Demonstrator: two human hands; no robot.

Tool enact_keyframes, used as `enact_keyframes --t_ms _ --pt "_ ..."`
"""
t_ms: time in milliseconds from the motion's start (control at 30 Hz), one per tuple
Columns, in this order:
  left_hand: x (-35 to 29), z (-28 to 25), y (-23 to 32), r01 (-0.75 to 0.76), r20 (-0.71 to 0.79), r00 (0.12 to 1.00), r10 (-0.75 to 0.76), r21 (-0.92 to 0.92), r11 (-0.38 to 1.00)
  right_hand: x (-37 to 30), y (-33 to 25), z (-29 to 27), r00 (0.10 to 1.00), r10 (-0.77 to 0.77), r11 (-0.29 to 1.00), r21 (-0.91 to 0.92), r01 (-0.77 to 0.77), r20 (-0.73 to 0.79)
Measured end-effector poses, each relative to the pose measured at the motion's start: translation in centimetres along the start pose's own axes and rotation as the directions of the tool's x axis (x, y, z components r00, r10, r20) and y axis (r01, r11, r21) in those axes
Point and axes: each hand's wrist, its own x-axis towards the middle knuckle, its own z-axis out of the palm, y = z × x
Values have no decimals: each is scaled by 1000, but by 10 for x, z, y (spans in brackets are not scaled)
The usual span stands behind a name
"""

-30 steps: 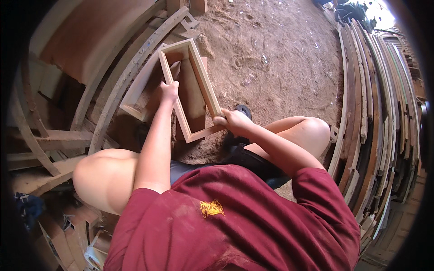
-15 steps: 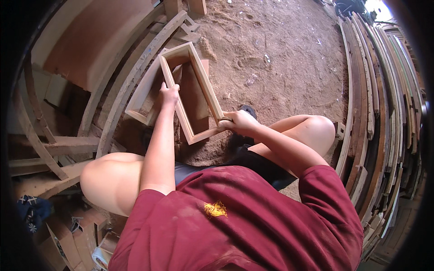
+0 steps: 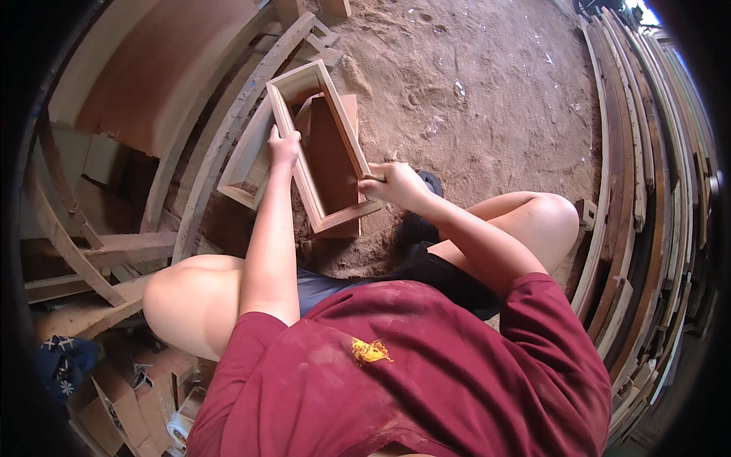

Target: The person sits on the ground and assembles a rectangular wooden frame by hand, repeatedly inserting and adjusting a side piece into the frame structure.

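A pale wooden frame [image 3: 333, 222], rectangular and open in the middle, is held tilted in front of me above the ground. My left hand [image 3: 284, 147] is closed round its left long side, about halfway along. At the right long side, close to the near right corner, my right hand [image 3: 397, 186] is closed over the edge, with the thumb toward the inside. Whether something thin lies under those fingers I cannot tell. Beneath the frame, partly covered by it, are another pale wooden frame [image 3: 242, 195] and a reddish-brown board [image 3: 349, 114].
Long stacked planks [image 3: 609, 175] line the right side. Curved-looking timber beams [image 3: 228, 126] and a large brown panel [image 3: 145, 68] stand at left. Sawdust-covered ground [image 3: 472, 91] stretches ahead. Wood offcuts [image 3: 141, 400] and a dark blue patterned cloth [image 3: 65, 369] lie at lower left.
My right hand has slid a little farther up the frame's right side, away from the near corner. The left hand keeps its hold, and the frame has shifted only slightly.
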Motion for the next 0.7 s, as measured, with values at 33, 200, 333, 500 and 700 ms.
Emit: enact_keyframes --t_ms 33,200,333,500,700 --pt "-9 -3 21 29 104 994 -25 -37 999 6 11 6 999 3 1000 3 -2 -44" --pt "-11 0 15 -6 42 999 7 -4 1000 -30 -9 -11 987 114 987 102 -126 112" --pt "-6 0 7 30 2 1000 -30 37 999 -3 5 1 998 0 1000 5 0 -63" --pt "-10 -2 16 22 46 999 -24 43 999 -6 9 0 995 74 996 52 -78 72" --pt "-9 0 14 29 12 999 -30 63 998 -6 -6 -11 996 62 992 -106 -69 -68"
